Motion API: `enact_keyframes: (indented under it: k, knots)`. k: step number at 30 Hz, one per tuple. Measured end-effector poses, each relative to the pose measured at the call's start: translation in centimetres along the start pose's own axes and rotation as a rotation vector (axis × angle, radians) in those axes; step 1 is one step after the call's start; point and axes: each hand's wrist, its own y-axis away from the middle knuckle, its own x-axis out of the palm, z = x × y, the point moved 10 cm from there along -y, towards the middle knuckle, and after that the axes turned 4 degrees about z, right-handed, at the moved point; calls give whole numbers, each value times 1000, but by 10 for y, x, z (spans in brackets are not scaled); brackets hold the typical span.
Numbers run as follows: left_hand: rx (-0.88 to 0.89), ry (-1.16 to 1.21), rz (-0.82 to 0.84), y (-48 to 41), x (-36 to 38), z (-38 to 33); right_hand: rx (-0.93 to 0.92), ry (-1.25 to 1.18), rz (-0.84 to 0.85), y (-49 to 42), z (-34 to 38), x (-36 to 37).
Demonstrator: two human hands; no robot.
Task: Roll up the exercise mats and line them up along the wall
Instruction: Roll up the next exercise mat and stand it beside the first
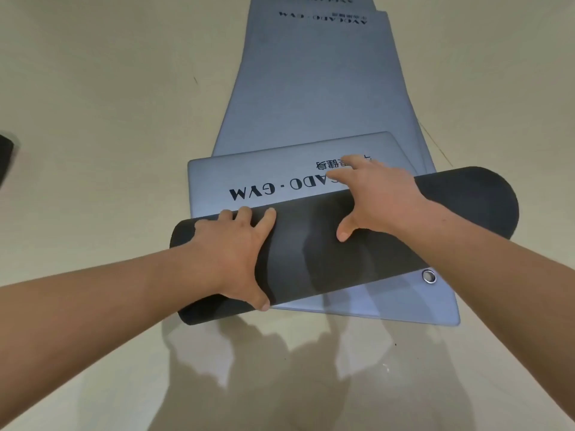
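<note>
A dark rolled mat (323, 247) lies crosswise on a stack of flat grey-blue mats (311, 88) that stretches away from me. Its loose end (214, 178), grey-blue with black "GYM" lettering, lies flat beyond the roll. My left hand (230, 253) grips the roll's left part, fingers over the top and thumb at the near side. My right hand (379, 194) reaches over the roll, with straight fingers pressing on the loose end and the thumb on the dark roll.
A metal eyelet (428, 276) shows in the near right corner of the flat mat under the roll. A dark object (4, 157) pokes in at the left edge. Beige floor (93, 88) surrounds the mats.
</note>
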Motion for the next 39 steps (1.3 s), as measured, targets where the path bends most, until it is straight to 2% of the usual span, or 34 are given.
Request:
enact_keyframes:
  k: [2, 3, 4, 6, 8, 13, 19, 22, 26, 30, 32, 35, 39]
  knots:
    - [-14, 13, -4, -10, 4, 10, 8, 6, -153, 8, 0, -8]
    - [-13, 16, -6, -15, 3, 13, -22, 9, -161, 10, 3, -5]
    - [-7, 18, -7, -20, 1, 16, -71, -8, -116, 11, 6, 1]
    - [9, 37, 2, -30, -4, 22, -152, -17, 105, 8, 11, 24]
    - [23, 80, 23, -39, -9, 30, -149, 88, 258, 5, 12, 47]
    - [56, 157, 47, -50, -22, 41, -80, 281, 49, -9, 22, 57]
    - [105, 226, 43, -36, -23, 25, -193, 278, -37, -1, 22, 43]
    - [147, 372, 99, -21, -10, 1, -257, 277, 72, 10, 9, 46]
    - [162, 698, 286, -12, 28, -18, -278, 200, 252, 27, -5, 53]
    - [53, 937, 340, -20, 36, 22, -192, 57, 92, 42, -13, 19]
    - [1, 930, 292, -24, 29, 46, -166, 53, 74, 48, -10, 15]
    - [-11, 813, 256, -28, 14, 63, -105, 176, 122, 47, 0, 40]
    - [49, 554, 205, -15, -17, 44, -36, 321, 69, 28, 10, 55]
